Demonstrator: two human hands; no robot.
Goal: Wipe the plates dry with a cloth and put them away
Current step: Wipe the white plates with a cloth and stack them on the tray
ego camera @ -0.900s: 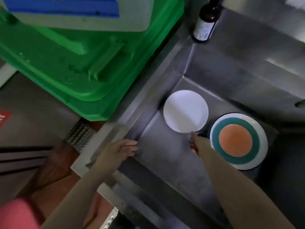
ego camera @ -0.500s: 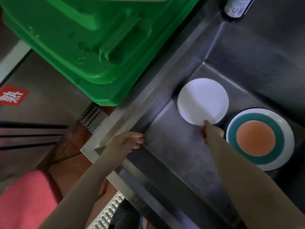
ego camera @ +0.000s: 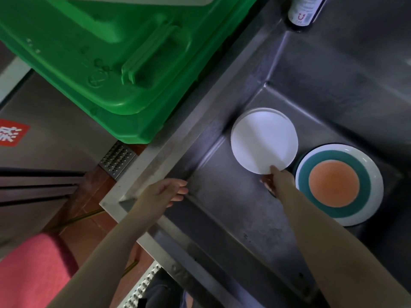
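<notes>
- A person's right hand [ego camera: 280,179] reaches into the steel sink [ego camera: 222,218], fingers pinching the near rim of the white plate [ego camera: 263,140], apparently to lift it out for drying.
- The left hand [ego camera: 163,194] rests on the sink's edge, fingers loosely together and empty, seemingly a brace.
- Just right of the pinching fingers lies the ringed plate [ego camera: 338,185].
- No cloth is visible.

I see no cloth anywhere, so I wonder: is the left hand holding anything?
No: the left hand rests empty on the sink's rim, while the right hand grips the white plate.
</notes>
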